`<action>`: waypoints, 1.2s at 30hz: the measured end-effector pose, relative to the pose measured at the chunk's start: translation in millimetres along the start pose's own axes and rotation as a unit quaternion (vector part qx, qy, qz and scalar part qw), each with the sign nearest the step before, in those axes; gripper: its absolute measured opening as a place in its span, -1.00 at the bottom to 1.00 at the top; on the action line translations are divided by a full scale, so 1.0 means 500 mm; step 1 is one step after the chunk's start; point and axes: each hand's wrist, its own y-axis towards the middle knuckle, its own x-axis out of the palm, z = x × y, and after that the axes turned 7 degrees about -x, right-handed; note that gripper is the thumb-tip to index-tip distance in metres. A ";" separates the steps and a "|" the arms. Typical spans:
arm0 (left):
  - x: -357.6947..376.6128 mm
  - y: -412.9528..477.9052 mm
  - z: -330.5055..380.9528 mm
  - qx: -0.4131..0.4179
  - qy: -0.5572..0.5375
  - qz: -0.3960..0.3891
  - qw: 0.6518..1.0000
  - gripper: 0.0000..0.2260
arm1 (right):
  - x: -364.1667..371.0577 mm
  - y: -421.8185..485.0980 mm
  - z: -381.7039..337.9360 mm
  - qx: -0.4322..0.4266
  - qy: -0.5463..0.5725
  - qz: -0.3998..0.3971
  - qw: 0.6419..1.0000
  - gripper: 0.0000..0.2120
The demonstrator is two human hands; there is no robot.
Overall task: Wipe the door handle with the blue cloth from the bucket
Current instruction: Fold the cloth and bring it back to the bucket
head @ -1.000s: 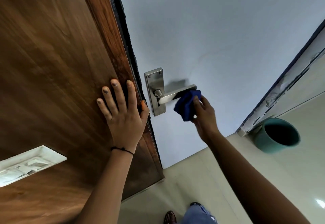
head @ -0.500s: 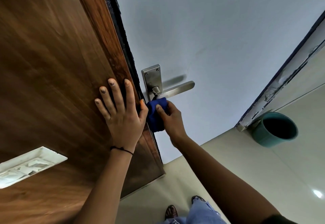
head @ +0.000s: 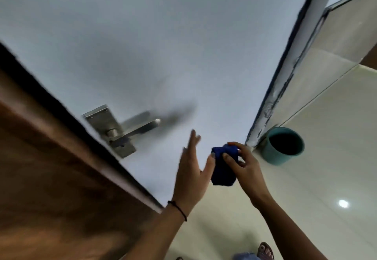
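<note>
The steel door handle (head: 130, 132) sticks out from its plate on the pale door (head: 183, 45), left of centre. Nothing touches it. My right hand (head: 244, 165) holds the bunched blue cloth (head: 223, 166) in the air, down and to the right of the handle. My left hand (head: 191, 170) is beside the cloth with fingers spread, its thumb touching the cloth's left side. The teal bucket (head: 282, 146) stands on the floor to the right of both hands, against the door frame.
The brown wooden door edge (head: 51, 178) fills the lower left. The pale tiled floor (head: 306, 208) runs along the right and bottom. My feet show at the bottom edge near a sandal (head: 265, 249). A white frame post (head: 285, 88) rises behind the bucket.
My right hand has pulled the cloth off the handle's plate, down and to the right. My left hand has left the wooden door edge and come beside the cloth. The view has swung right.
</note>
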 end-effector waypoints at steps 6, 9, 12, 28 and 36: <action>0.329 0.045 0.163 -0.027 -0.097 -0.175 0.979 -0.78 | -0.350 0.004 0.014 -0.024 -0.045 0.100 0.994 -0.75; 0.474 0.055 0.246 -0.009 -0.100 -0.210 0.972 -0.83 | -0.515 0.007 0.032 0.007 -0.108 0.118 0.987 -0.64; 0.593 0.079 0.325 -0.026 -0.137 -0.262 0.955 -0.92 | -0.678 0.021 0.051 0.014 -0.197 0.108 0.974 -0.48; 1.137 0.458 0.252 -0.418 -0.284 -0.190 0.842 -0.81 | -0.984 0.471 0.409 0.286 0.366 0.091 0.881 -0.47; 1.405 0.643 0.019 -0.501 -0.187 -0.205 0.820 -0.86 | -1.074 0.749 0.726 0.400 0.017 0.095 0.911 -0.72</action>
